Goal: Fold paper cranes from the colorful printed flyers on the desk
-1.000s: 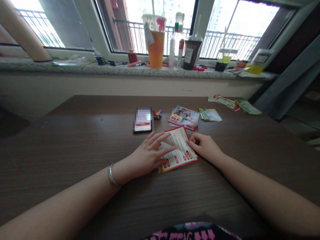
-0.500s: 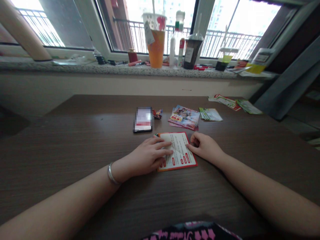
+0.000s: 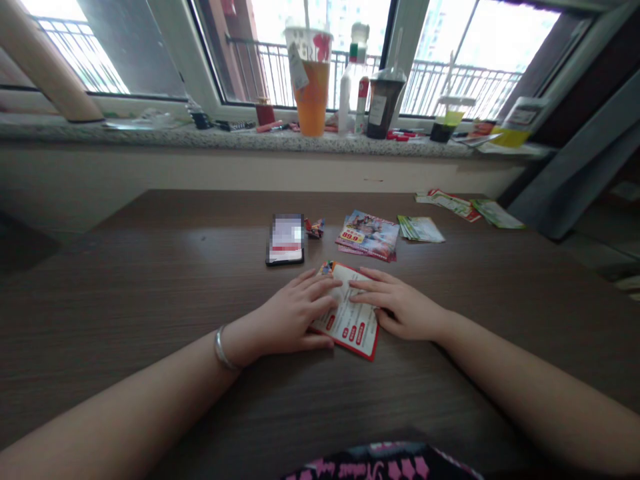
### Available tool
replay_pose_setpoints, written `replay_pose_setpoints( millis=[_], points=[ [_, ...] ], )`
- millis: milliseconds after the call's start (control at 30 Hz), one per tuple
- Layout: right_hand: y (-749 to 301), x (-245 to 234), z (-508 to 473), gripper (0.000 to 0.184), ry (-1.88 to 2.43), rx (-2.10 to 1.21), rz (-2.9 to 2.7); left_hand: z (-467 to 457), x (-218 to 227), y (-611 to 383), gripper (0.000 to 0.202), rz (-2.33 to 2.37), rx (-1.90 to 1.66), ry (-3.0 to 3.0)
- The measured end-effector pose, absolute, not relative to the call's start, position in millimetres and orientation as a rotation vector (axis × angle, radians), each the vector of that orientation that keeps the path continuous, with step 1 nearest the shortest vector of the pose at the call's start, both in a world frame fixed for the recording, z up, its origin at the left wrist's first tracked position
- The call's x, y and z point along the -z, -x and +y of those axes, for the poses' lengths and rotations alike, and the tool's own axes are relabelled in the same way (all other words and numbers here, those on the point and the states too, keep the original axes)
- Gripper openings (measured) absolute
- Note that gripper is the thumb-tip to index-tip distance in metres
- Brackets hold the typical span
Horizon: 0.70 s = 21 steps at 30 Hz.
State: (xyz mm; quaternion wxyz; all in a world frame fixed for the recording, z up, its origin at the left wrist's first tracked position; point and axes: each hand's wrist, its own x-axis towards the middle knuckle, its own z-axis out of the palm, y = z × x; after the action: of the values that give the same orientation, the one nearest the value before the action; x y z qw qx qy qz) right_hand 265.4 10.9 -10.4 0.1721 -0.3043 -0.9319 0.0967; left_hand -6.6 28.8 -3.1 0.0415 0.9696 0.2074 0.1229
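Observation:
A red-edged printed leaflet (image 3: pixel 356 327) with white text panels lies turned at an angle on the brown table. My left hand (image 3: pixel 303 310) rests over its left side, fingers spread and partly covering a colourful corner. From the other side my right hand (image 3: pixel 400 303) lies on the leaflet's right edge, its fingers stretched out across the paper. Just beyond the hands are a phone (image 3: pixel 285 240) with a blurred screen, a small crumpled wrapper (image 3: pixel 315 229) and a stack of colourful flyers (image 3: pixel 369 235).
Green-and-white leaflets (image 3: pixel 421 229) lie right of the flyers, with more papers (image 3: pixel 453 203) at the table's far right. On the stone windowsill (image 3: pixel 225 141) stand a tall cup of orange drink (image 3: pixel 313 100), a dark drink cup (image 3: pixel 384 107) and several bottles and pens.
The leaflet has turned clockwise, its lower right corner swinging toward me. My right hand has moved left and gone from curled to stretched out over the paper. My left thumb has spread.

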Motion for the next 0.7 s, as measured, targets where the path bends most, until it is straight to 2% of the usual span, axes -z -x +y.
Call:
replay_pose_setpoints(
  millis=[233,433,600,700],
  points=[
    [-269.1,6.7,7.3,0.054,0.937,-0.237,-2.717,30.2,0.0,6.2,0.041,0.614,-0.384,-2.993],
    [-269.5,3.5,3.5,0.05,0.883,-0.271,-2.746,33.4,4.4,9.0,0.042,0.582,-0.408,-2.984],
    [-269.0,3.0,3.9,0.059,0.857,-0.274,-2.782,36.3,6.4,10.6,0.043,0.588,-0.402,-2.933],
    [-269.7,3.8,4.6,0.051,0.848,-0.259,-2.774,38.2,6.5,11.1,0.037,0.576,-0.411,-2.887]
  ],
)
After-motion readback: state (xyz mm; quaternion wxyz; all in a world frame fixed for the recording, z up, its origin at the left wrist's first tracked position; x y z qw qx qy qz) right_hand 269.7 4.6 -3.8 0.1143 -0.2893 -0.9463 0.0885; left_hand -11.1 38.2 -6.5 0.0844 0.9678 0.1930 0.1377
